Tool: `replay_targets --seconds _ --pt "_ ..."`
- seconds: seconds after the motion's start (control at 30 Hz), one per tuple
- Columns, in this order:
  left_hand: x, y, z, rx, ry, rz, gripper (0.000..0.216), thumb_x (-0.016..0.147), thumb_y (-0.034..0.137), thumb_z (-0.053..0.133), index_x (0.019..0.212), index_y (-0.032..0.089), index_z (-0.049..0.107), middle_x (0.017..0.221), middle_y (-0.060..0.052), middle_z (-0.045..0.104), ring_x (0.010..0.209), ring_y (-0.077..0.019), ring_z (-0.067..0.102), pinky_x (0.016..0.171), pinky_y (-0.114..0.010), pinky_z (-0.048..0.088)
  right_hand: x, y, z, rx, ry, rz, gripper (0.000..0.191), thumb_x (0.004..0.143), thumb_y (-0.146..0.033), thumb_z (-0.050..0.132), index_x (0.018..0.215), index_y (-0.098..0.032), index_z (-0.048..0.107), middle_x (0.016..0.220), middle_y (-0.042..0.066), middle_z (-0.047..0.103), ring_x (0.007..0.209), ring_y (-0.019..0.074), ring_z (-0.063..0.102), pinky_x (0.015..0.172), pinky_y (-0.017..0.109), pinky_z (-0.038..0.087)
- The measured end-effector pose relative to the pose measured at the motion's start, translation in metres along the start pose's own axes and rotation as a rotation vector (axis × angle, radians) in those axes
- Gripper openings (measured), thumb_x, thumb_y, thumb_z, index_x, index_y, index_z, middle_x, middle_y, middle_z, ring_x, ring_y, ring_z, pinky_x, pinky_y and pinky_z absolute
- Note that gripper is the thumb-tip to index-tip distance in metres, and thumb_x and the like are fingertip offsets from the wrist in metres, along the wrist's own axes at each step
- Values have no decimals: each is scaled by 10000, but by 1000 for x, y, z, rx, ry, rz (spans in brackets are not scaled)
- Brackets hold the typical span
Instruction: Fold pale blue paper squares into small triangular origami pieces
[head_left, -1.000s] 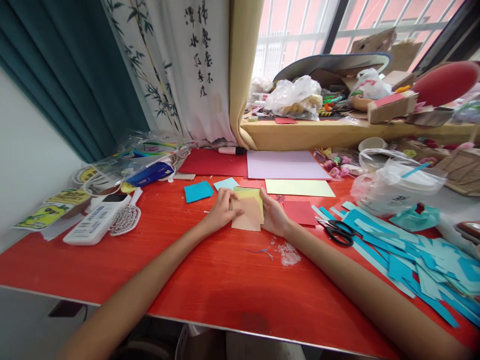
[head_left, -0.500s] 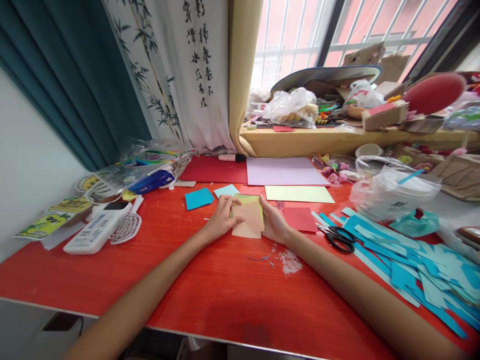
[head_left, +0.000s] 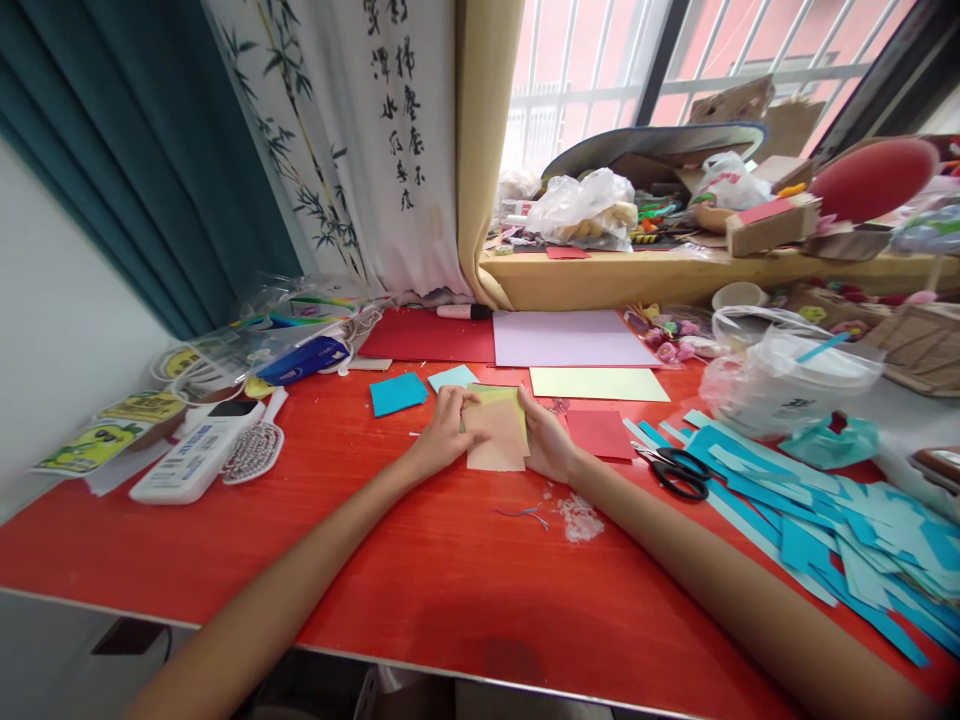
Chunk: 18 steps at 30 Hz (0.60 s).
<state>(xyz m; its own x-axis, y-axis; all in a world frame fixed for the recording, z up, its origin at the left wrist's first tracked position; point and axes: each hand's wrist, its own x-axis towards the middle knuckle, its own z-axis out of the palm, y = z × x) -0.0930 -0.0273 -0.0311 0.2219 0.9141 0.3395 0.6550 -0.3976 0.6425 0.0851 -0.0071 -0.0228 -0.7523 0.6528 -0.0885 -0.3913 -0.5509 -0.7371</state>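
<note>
Resting on the red table [head_left: 420,580], just past some white scraps [head_left: 577,520], both forearms meet at a tan paper square [head_left: 495,442] lying over a yellow-green piece [head_left: 504,397]. The left hand [head_left: 442,435], fingers curled, pinches the square's left edge; the right hand [head_left: 547,440] grips the right edge likewise. This looks like squaring or creasing the layers, which calls for matched edges and even pressure. Scissors [head_left: 679,470] lie to the right, and a blue square [head_left: 397,393] sits farther back.

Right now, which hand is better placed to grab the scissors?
Right, probably. The right hand holds the right edge of the tan paper square, with the black scissors lying just past the red paper square on that side. The left hand holds the opposite edge and would have to cross over.
</note>
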Motion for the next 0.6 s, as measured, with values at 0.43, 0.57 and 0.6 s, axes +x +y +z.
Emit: replay_targets --seconds 0.43,0.57,0.6 --pt "2 -1 0 -14 -26 11 185 792 190 558 884 211 398 1029 -48 361 990 -182 444 924 -338 423 1 -1 4 11 140 32 404 968 -362 333 1182 -114 568 993 98 711 824 167 684 779 287 532" --pt "2 -2 2 -4 -18 17 124 785 97 486 822 199 427 1063 -62 345 987 -172 464 864 -302 452 1 0 9 38 170 -3 374 972 -305 328 1202 -111 551 1022 103 705 912 169 674 880 304 503" --pt "2 -2 2 -1 -13 20 113 792 105 487 840 198 444 1098 -67 338 1015 -177 459 877 -307 449 1 0 9 29 177 -3 373 969 -306 333 1204 -114 551 1026 105 703 918 172 673 889 311 499"
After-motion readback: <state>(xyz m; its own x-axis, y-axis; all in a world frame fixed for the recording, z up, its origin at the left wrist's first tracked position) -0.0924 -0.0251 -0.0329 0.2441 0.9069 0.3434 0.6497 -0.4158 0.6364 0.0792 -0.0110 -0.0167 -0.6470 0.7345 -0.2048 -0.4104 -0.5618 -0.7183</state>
